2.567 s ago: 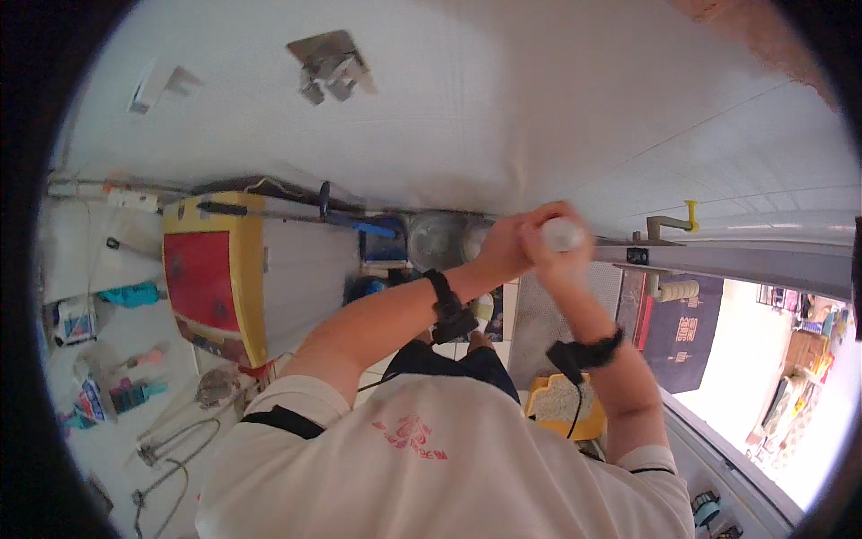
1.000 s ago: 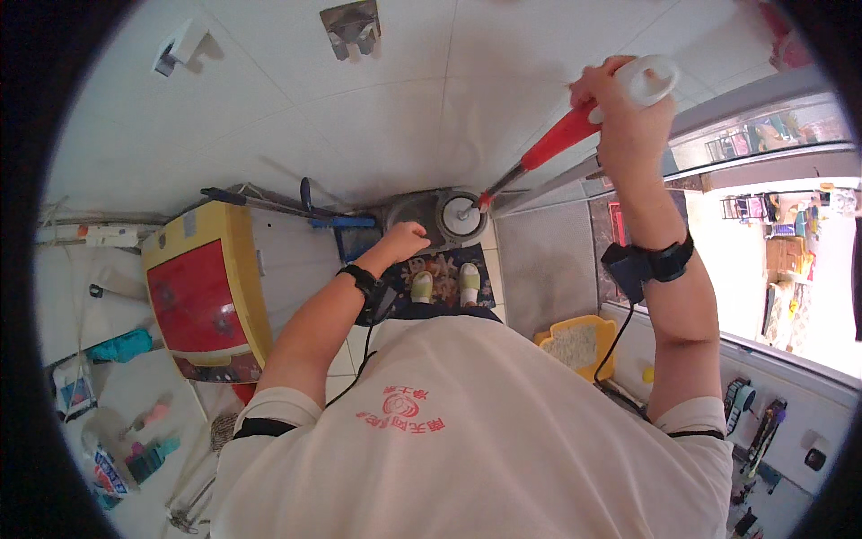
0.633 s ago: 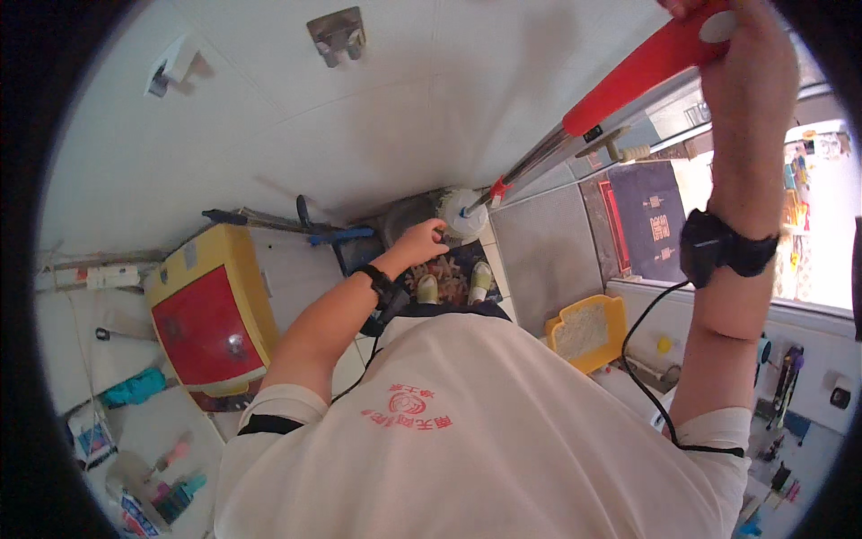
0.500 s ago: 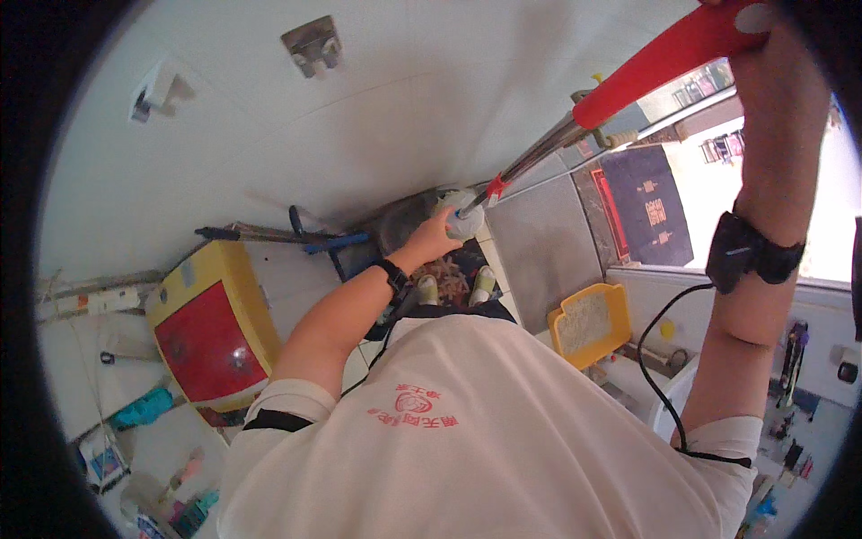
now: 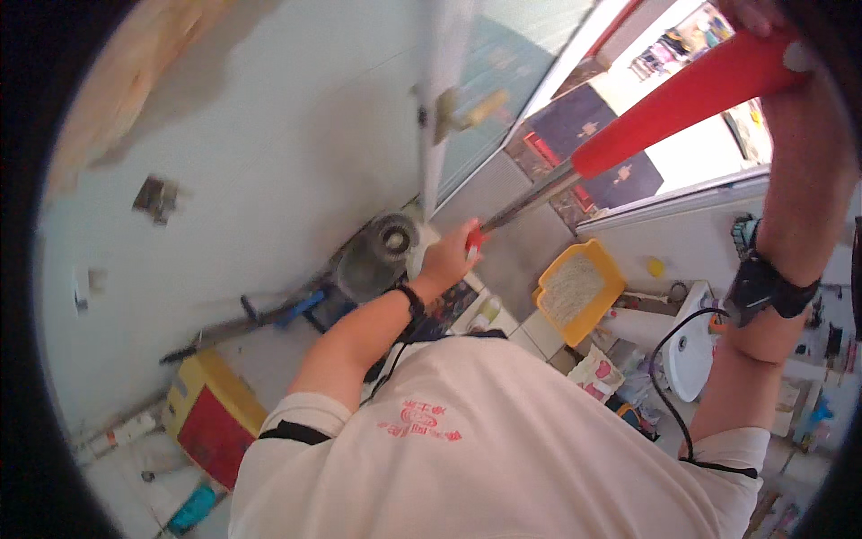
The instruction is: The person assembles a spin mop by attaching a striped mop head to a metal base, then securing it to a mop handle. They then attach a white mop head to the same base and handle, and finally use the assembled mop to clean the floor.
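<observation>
I hold a long pole with both hands. My right hand [image 5: 763, 18] at the top right edge is closed on its thick red grip [image 5: 691, 94]. From that grip a thin metal shaft [image 5: 530, 202] runs down-left to my left hand [image 5: 449, 260], which is closed around the shaft's lower end by a small red piece. Just left of that hand, a round grey device [image 5: 382, 247] sits on the floor by the pale wall. Both wrists wear black bands; a black cable hangs from the right one.
A white door frame with a yellowish handle [image 5: 458, 108] stands beyond the pole. A yellow tray [image 5: 579, 287] and a white basin [image 5: 687, 346] lie to the right. At lower left sits a yellow and red box [image 5: 211, 418]. Bottles and tools lie about the floor.
The view has swung, so the wall and door now fill the top. My right hand has lifted the red grip higher toward the top right. My left hand stays on the shaft's lower end.
</observation>
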{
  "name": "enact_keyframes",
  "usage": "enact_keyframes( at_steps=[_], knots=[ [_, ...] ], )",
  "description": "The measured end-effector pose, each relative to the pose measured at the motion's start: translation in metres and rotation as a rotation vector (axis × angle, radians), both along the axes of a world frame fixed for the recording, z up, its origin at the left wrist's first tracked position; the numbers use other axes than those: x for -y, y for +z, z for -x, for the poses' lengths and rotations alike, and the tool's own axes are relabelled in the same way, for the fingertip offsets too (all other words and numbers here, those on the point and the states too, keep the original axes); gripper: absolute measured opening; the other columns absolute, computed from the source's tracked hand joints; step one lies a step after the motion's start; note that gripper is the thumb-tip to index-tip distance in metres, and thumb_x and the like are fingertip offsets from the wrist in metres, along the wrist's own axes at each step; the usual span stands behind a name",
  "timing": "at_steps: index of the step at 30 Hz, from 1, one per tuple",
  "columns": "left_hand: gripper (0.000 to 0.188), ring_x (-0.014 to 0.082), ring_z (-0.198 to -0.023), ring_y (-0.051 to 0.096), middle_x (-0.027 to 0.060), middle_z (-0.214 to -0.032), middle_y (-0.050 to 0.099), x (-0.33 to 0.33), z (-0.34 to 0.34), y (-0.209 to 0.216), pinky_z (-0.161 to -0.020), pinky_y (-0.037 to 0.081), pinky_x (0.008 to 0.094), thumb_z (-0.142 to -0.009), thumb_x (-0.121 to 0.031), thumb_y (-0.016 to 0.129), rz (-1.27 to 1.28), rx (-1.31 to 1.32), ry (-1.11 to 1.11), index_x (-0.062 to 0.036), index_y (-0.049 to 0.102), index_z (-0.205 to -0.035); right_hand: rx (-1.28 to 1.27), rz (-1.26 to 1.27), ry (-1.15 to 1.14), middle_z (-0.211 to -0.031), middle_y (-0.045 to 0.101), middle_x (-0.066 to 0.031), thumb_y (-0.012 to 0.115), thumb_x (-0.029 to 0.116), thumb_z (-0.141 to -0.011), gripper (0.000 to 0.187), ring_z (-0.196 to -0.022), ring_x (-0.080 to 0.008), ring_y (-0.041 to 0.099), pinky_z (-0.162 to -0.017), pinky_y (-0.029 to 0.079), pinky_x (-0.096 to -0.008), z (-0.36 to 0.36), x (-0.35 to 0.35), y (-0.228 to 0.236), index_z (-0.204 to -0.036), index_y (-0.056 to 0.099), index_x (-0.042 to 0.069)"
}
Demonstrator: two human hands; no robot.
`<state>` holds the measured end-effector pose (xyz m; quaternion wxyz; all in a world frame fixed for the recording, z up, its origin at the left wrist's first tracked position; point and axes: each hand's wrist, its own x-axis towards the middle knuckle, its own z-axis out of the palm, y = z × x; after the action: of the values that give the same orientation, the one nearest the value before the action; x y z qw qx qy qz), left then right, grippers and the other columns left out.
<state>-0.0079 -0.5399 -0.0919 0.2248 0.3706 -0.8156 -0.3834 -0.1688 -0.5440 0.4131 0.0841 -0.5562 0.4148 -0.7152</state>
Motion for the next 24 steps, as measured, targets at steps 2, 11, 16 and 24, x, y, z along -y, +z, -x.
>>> enact_keyframes(
  at_steps=[2,11,16,24],
  knots=[
    [0.084,0.0354,-0.102,0.069,0.0145,-0.121,0.068,-0.004,0.039,0.001,-0.086,0.056,0.0437,-0.081,-0.039,0.083,0.034,0.019,-0.088,-0.0122,0.042,-0.15,0.028,0.006,-0.04,-0.06,0.056,-0.0014,0.067,0.033,-0.095,0.028,-0.05,-0.013,0.056,-0.056,0.05,-0.0271,0.042,-0.009,0.006,-0.084,0.056,0.01],
    [0.068,0.0318,-0.081,0.07,0.0065,-0.094,0.071,0.007,0.258,0.039,-0.072,0.057,0.0419,-0.069,-0.051,0.089,0.072,-0.098,-0.336,-0.0138,0.063,-0.119,0.272,-0.155,-0.107,-0.06,0.056,-0.0017,0.068,0.039,-0.094,0.034,-0.05,-0.0129,0.054,-0.054,0.048,-0.0285,0.24,-0.053,0.045,-0.082,0.055,0.01],
    [0.053,0.0311,-0.079,0.07,0.0049,-0.081,0.07,0.069,0.389,0.054,-0.068,0.056,0.0427,-0.066,-0.058,0.089,0.093,0.027,-0.432,-0.0153,0.068,-0.089,0.335,-0.235,-0.059,-0.061,0.056,-0.0021,0.067,0.039,-0.096,0.038,-0.052,-0.0137,0.055,-0.053,0.045,-0.0284,0.336,-0.025,0.048,-0.082,0.06,0.005],
    [0.048,0.0337,-0.076,0.07,0.01,-0.077,0.069,0.215,0.616,0.035,-0.066,0.054,0.0447,-0.075,-0.052,0.086,0.061,0.054,-0.555,-0.0107,0.064,-0.089,-0.106,-0.115,-0.25,-0.062,0.062,-0.001,0.079,0.029,-0.09,0.029,-0.052,-0.0086,0.06,-0.049,0.047,-0.0238,0.532,0.12,-0.004,-0.084,0.068,0.003]
  ],
)
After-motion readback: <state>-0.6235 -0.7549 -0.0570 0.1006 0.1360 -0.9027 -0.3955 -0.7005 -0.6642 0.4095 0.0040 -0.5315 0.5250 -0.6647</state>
